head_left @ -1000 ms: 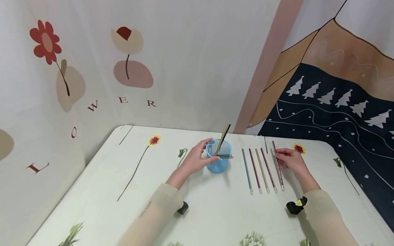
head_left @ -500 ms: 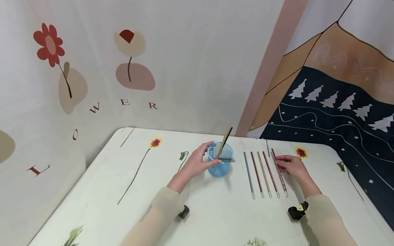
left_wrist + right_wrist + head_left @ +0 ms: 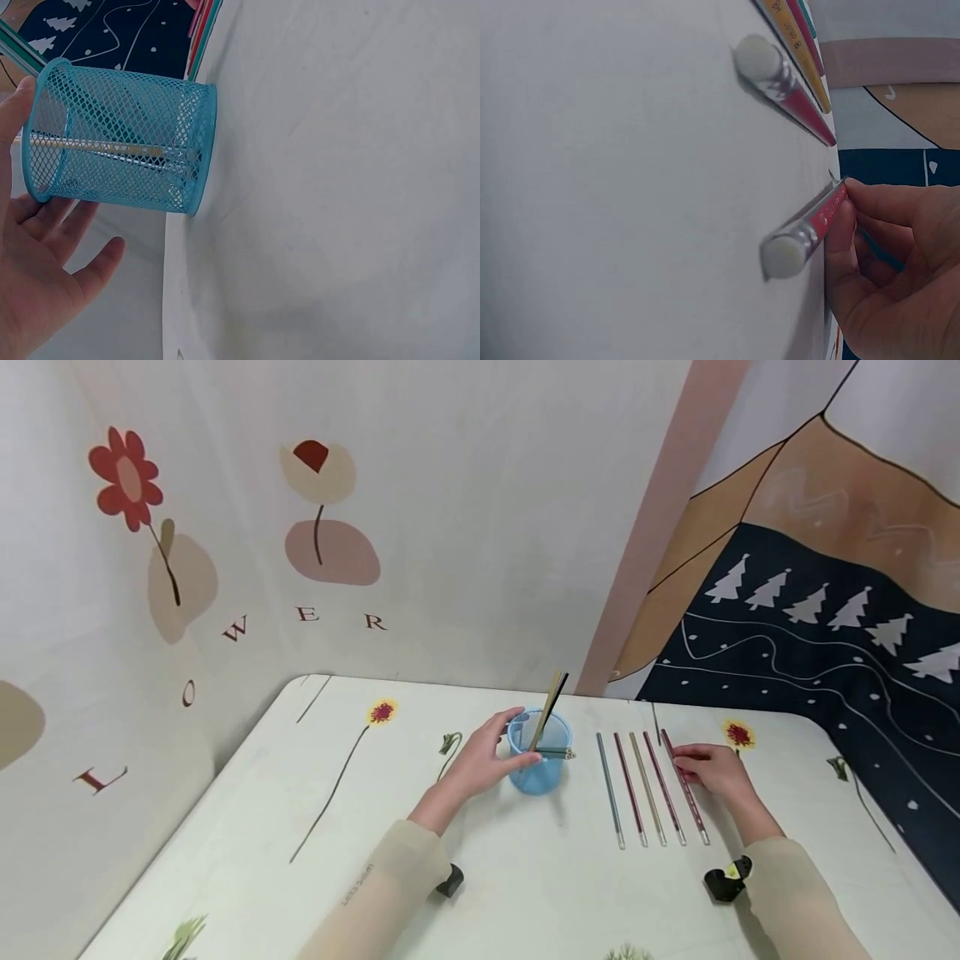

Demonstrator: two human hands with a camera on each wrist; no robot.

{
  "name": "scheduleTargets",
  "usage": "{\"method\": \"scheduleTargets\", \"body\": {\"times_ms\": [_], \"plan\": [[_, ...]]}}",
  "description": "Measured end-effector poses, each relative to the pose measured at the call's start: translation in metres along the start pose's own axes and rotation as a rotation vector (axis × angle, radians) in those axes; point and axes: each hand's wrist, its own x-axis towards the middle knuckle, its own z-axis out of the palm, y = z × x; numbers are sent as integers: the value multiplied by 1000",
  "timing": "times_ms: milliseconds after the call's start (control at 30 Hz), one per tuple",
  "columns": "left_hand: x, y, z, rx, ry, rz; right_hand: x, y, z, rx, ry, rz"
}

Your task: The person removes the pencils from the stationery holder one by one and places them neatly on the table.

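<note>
My left hand (image 3: 480, 762) grips the rim of a blue mesh pencil cup (image 3: 536, 777), thumb on the near side and fingers round the far side. Several pencils stand in the cup, among them gold and black ones (image 3: 551, 700) and green ones (image 3: 22, 51) leaning out over the rim. At the right, my right hand (image 3: 716, 768) pinches a dark red pencil (image 3: 688, 797) between thumb and fingertips. Its white eraser end (image 3: 784, 256) faces the near side, close over the tabletop. Beside it lies another red pencil (image 3: 664, 787).
Left of these two lie a gold pencil (image 3: 648, 789), a dark red pencil (image 3: 630, 787) and a blue pencil (image 3: 611, 789), side by side. The white floral cloth (image 3: 540, 893) covers the table. Printed curtains (image 3: 465, 527) hang behind its back edge.
The red pencil in my right hand has come down and toward me, so its ends now line up with the row. My left hand keeps its grip on the cup. The head view has shifted slightly.
</note>
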Motion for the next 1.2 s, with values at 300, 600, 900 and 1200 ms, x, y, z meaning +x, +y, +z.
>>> {"method": "scheduleTargets", "body": {"times_ms": [300, 600, 900, 1200], "plan": [[1, 1, -1, 9, 8, 13, 1, 1, 1, -38, 0, -16], [-1, 0, -2, -5, 5, 0, 1, -1, 4, -130, 4, -28], [0, 1, 0, 3, -6, -11, 1, -2, 1, -141, -5, -21], [-2, 1, 0, 1, -10, -10, 0, 0, 1, -112, -11, -23]]}}
